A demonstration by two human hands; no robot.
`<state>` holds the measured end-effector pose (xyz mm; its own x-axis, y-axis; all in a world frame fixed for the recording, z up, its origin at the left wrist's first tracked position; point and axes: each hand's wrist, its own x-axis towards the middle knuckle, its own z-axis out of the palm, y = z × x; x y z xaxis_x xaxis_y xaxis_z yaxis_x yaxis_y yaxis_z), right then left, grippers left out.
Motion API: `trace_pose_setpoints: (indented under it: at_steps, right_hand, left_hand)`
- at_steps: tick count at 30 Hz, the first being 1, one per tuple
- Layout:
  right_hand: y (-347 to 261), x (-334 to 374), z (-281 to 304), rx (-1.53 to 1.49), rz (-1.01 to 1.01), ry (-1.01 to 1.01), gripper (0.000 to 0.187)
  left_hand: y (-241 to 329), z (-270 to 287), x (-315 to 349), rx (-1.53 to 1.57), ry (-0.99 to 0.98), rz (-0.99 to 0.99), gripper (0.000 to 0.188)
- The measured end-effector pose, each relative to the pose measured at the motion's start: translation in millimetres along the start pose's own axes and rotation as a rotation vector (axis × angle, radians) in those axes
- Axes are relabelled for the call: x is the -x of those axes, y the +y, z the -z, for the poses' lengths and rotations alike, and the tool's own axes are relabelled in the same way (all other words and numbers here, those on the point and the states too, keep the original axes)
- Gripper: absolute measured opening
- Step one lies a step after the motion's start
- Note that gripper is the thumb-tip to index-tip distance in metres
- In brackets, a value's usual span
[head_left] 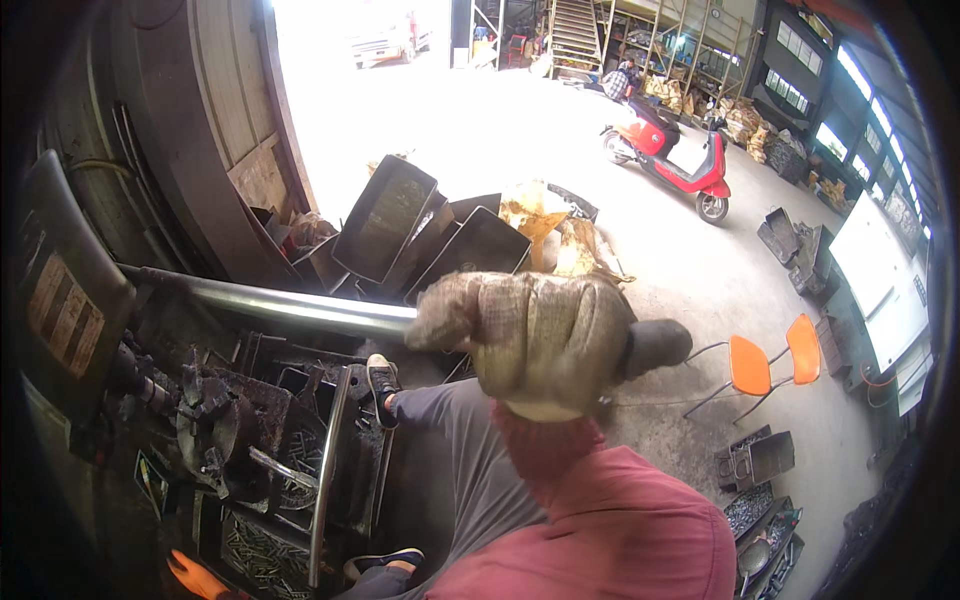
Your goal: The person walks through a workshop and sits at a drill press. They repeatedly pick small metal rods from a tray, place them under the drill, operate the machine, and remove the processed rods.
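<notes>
My right hand, in a soiled pale work glove, is closed around the end of a long metal lever. The lever's dark grip end sticks out past the fist. At the lower left edge my left hand shows only in part, in an orange glove, with fingers stretched out and nothing visible in them. It is low beside the machine, close to a bin of small metal pieces. Above it stands the machine's greasy round chuck-like head. A shiny bent rail runs between the machine and my legs.
Dark bins and torn yellowish sacks stand beyond the lever. A red scooter is parked farther off, near a crouching person. Orange chairs and trays of metal parts stand to the right.
</notes>
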<state>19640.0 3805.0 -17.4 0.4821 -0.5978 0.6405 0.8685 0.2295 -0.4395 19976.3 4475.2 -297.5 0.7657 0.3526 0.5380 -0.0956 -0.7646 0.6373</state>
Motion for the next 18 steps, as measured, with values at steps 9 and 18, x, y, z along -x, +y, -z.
trace_pose_setpoints:
  at_steps: [9, 18]
  right_hand:
    - [11.1, 10.4, -4.6, -0.003, -0.055, -0.049, 0.040]
    - [-9.6, 19.4, -39.1, -0.048, -0.056, -0.150, 0.028]
  left_hand:
    - [-54.1, 28.6, 103.4, -0.065, -0.038, 0.186, 0.051]
    - [-115.2, -8.8, 118.5, -0.142, -0.276, 0.394, 0.055]
